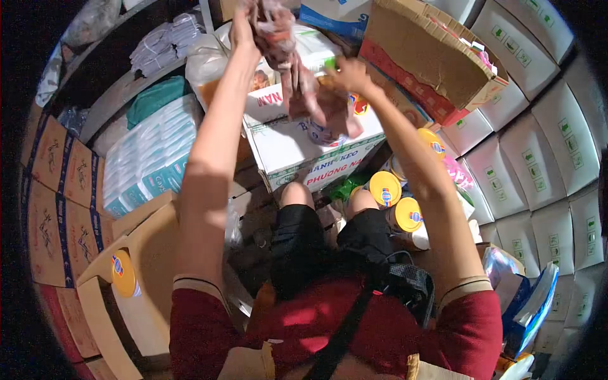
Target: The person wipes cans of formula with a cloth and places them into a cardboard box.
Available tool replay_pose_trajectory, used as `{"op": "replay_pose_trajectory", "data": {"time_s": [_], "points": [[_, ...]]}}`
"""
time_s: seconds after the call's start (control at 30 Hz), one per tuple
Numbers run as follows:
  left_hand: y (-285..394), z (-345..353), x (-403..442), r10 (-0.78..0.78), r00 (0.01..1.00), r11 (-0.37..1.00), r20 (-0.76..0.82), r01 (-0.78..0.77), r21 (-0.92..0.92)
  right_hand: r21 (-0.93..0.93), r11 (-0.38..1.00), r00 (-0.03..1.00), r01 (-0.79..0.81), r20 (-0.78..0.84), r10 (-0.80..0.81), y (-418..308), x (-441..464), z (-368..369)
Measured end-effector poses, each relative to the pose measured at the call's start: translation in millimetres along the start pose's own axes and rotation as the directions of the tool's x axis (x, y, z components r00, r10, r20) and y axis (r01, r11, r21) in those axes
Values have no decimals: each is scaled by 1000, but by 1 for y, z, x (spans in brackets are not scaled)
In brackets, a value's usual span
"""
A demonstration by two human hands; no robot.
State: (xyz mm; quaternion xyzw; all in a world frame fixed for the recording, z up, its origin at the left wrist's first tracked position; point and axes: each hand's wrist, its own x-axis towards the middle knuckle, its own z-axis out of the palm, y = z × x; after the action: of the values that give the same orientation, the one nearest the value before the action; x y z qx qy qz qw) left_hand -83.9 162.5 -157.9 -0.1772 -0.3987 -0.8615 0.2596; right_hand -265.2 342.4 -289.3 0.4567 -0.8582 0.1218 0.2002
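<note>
At the top of the view my left hand [242,28] grips a crumpled brownish-pink cloth [307,88]. The cloth hangs down in front of a can [323,134] and hides much of it. That can is on a white carton [278,149] with printed lettering, just beyond my knees. My right hand [351,77] is to the right of the cloth, above the carton, and smeared by motion. Whether its fingers hold anything does not show. A small green thing [330,63] appears beside its fingertips.
Several yellow-lidded cans [384,188] stand right of my knees. One yellow-lidded can [125,273] is in an open cardboard box [152,234] on the left. A torn carton [430,63] is at the back right. Stacked white boxes [516,171] line the right; wrapped packs [152,155] lie left.
</note>
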Motion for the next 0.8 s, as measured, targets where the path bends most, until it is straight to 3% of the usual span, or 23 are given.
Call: {"op": "replay_pose_trajectory", "data": {"time_s": [0.03, 0.07, 0.1, 0.13, 0.17, 0.2, 0.23, 0.27, 0.3, 0.33, 0.37, 0.4, 0.43, 0.5, 0.53, 0.7, 0.8], "points": [[-14, 14, -13, 213, 853, 967, -477, -115, 227, -95, 993, 918, 75, 396, -31, -40, -42, -73], [-26, 25, -17, 384, 771, 901, -508, -192, 389, -44, 988, 924, 146, 362, -120, -23, -45, -35], [-35, 34, -31, 281, 751, 926, -597, -48, 375, 1, 976, 923, 219, 325, -208, -5, -47, 4], [-58, -2, -17, 358, 684, 903, -636, -80, 422, 64, 994, 951, 88, 291, -103, 1, -39, 22], [-70, 12, -34, 312, 657, 899, -686, 29, 436, 108, 994, 951, 24, 304, -56, 7, -34, 33], [-91, -9, -35, 289, 711, 887, -641, 52, 458, 149, 988, 948, -40, 317, -9, 13, -29, 44], [-110, 0, -42, 286, 598, 903, -749, 93, 420, 164, 986, 932, -35, 362, -27, 20, -25, 43], [-140, -33, -43, 260, 649, 896, -715, 114, 430, 176, 984, 915, -28, 402, -46, 26, -21, 41], [-143, -6, -59, 104, 658, 892, -746, 271, 363, 155, 988, 918, -12, 393, -50, 31, -19, 39], [-173, -31, -57, 103, 637, 925, -764, 221, 309, 133, 991, 921, 7, 385, -58, 34, -17, 36], [-201, -54, -57, 101, 699, 943, -708, 159, 292, 114, 993, 923, 27, 378, -68, 33, -17, 33], [-172, 2, -80, -213, 704, 926, -678, 366, 89, 81, 996, 908, 29, 414, -60, 17, -27, -6], [-178, 18, -88, -188, 709, 930, -680, 351, 110, 165, 985, 920, -54, 391, -15, 25, -25, -2], [-220, -23, -90, -90, 728, 885, -680, 371, 281, 336, 918, 930, -210, 359, 81, 44, -21, 13], [-236, -38, -92, -81, 734, 877, -674, 374, 303, 355, 897, 905, -265, 413, 104, 34, -28, -15], [-250, -59, -108, -158, 771, 873, -617, 400, 277, 354, 869, 903, -345, 377, 205, 57, -25, 12], [-245, -68, -108, -117, 794, 785, -597, 443, 434, 311, 883, 892, -351, 399, 214, 57, -20, 17]]}}
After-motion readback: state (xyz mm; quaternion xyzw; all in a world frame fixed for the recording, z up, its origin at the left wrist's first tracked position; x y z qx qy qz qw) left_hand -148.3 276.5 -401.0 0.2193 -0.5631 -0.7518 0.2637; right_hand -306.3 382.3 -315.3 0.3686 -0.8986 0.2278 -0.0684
